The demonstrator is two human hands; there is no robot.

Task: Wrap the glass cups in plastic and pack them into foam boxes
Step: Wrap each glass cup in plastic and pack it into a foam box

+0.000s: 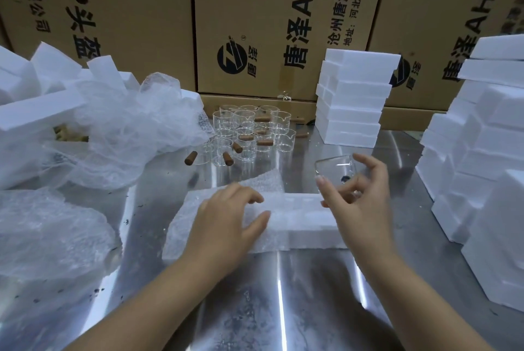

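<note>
Holding a glass cup (pixel 336 170) tilted above the worktop (pixel 283 294), the right hand (pixel 360 200) has its grip closed on it, right of centre frame. Left hand (pixel 226 217) lies flat, fingers spread, grip open, pressing a sheet of bubble wrap (pixel 198 225) at centre. A foam box (pixel 306 217) lies under and beside the wrap. More glass cups (pixel 249 132) with brown wooden handles stand grouped at upper centre. Foam box stacks (pixel 351 101) rise at right; loose plastic (pixel 127 129) is heaped at left. Cardboard cartons (pixel 255 10) fill the background.
</note>
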